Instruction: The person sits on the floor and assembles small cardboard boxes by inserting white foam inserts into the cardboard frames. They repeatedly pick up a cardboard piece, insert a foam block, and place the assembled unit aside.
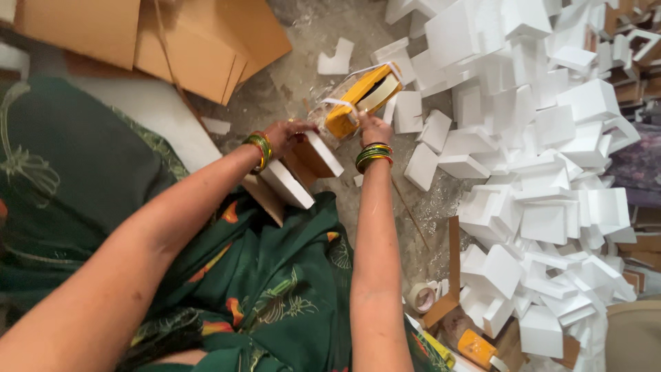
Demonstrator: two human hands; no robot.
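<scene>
Both my hands hold a yellow, box-shaped item in clear plastic wrap point(361, 96) just above the floor. My right hand point(374, 129) grips its near right end; green and gold bangles circle that wrist. My left hand point(286, 133), also with bangles, reaches to the item's left end beside a brown cardboard box point(310, 158). White foam pieces point(289, 184) are fitted in this box, which rests at my lap. My green patterned garment point(275, 275) covers my legs.
A big heap of white foam corner blocks point(544, 172) fills the right side. Flattened cardboard sheets point(200, 41) lie at the upper left. A tape roll point(421, 297) and a cardboard carton with another yellow item point(475, 344) sit near my right elbow. The floor is bare concrete point(296, 76).
</scene>
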